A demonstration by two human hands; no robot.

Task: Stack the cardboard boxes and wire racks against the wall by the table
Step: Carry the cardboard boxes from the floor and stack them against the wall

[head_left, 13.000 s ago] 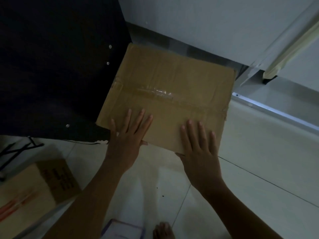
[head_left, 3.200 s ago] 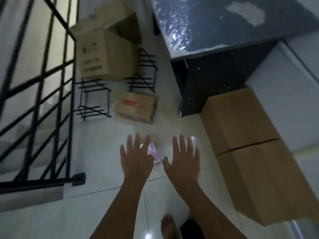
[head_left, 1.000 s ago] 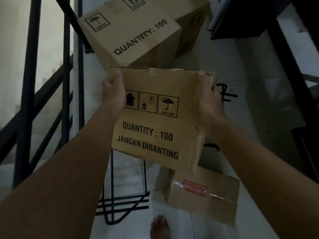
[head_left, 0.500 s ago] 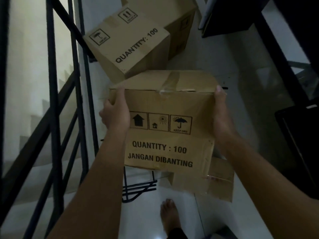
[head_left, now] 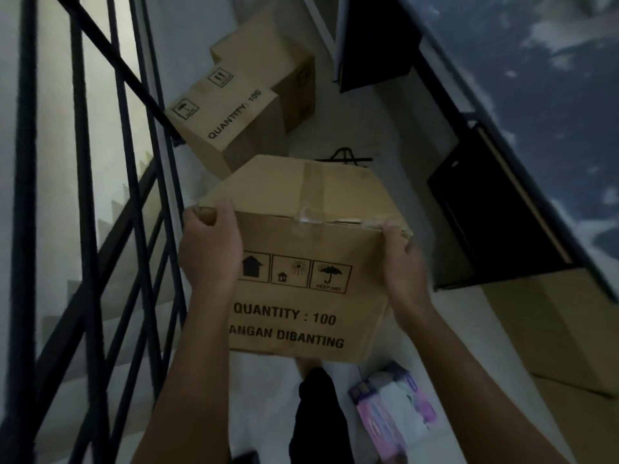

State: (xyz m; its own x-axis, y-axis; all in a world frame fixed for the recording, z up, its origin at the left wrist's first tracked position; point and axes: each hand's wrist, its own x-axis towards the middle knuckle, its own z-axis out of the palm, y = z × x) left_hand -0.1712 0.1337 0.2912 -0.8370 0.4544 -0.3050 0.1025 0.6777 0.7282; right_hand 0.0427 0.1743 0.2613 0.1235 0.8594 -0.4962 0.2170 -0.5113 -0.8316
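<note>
The left hand [head_left: 209, 249] and right hand [head_left: 403, 266] are gripping a cardboard box [head_left: 301, 256] by its two upper side corners, fingers curled over the edges, holding it up in front of the body above the pale floor [head_left: 385, 135]. The box is plain brown, its top seam closed with clear tape that is peeling and wrinkled at the near edge. Its near face is carrying three black handling symbols in a row, an up arrow shaped like a house, a sun over a small house, and an umbrella marked "KEEP DRY", with "QUANTITY : 100" and "JANGAN DIBANTING" printed below; the left wrist is covering the first letter.

Beyond it, a tilted box [head_left: 227, 125] with the same print is lying by the black railing [head_left: 83, 195], and a plain box [head_left: 278, 61] is sitting just behind that. A bit of wire rack [head_left: 345, 159] is peeking over the held box's far edge. The dark table [head_left: 536, 128] is standing to the right, with more boxes [head_left: 552, 329] beside its near end. A pink packet [head_left: 392, 416] is lying on the floor near a dark-clad leg [head_left: 318, 413].
</note>
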